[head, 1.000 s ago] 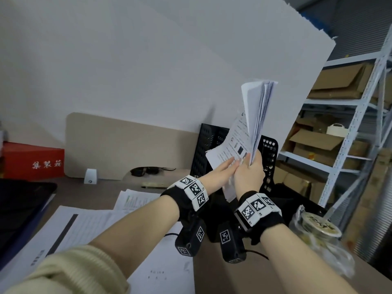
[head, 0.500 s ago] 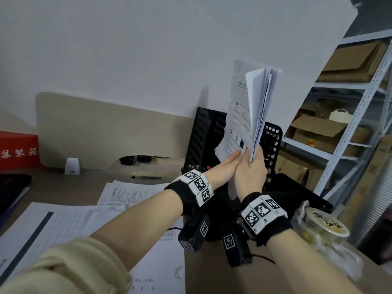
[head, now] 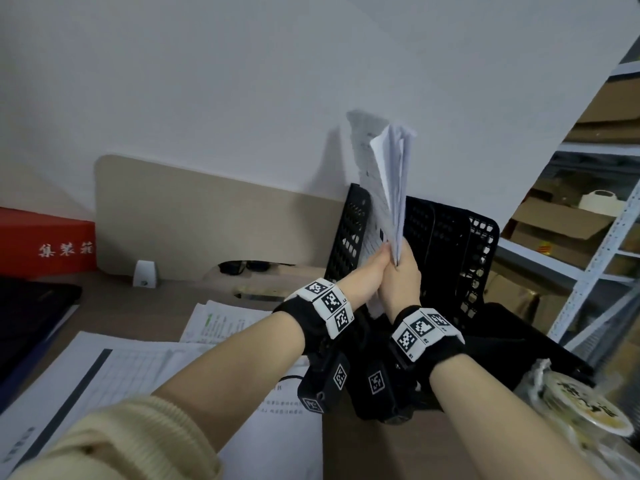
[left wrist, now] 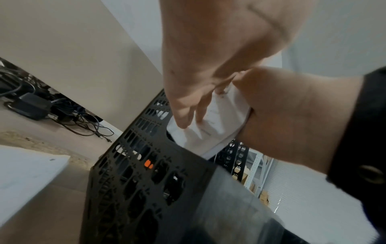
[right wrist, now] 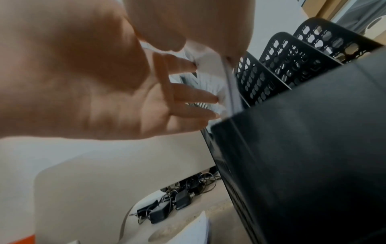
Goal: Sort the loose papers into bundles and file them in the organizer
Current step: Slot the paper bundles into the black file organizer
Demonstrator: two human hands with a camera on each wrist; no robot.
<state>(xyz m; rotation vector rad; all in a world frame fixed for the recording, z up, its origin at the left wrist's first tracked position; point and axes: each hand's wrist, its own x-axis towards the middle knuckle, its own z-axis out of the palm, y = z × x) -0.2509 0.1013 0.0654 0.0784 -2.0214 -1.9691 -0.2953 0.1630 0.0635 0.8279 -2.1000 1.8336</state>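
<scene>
A bundle of white papers [head: 389,188] stands upright above the black perforated organizer [head: 446,237]. My right hand [head: 403,275] grips the bundle's lower edge. My left hand [head: 370,268] lies against the bundle's left face. The right wrist view shows the left hand [right wrist: 94,82] with straight fingers touching the papers [right wrist: 211,79]. In the left wrist view, the bundle's bottom corner [left wrist: 217,125] hangs just over the organizer [left wrist: 135,181], beside my right hand [left wrist: 282,115].
Loose printed sheets [head: 138,375] cover the desk at front left, and more [head: 221,320] lie behind them. A red box [head: 45,240] and a dark folder [head: 31,313] are far left. A bagged container [head: 581,410] sits right. Metal shelving [head: 588,265] stands beyond the desk.
The tilted sheet under my left hand has swung upright and now lies flush against the bundle. Both hands stay together over the organizer while the view shifts.
</scene>
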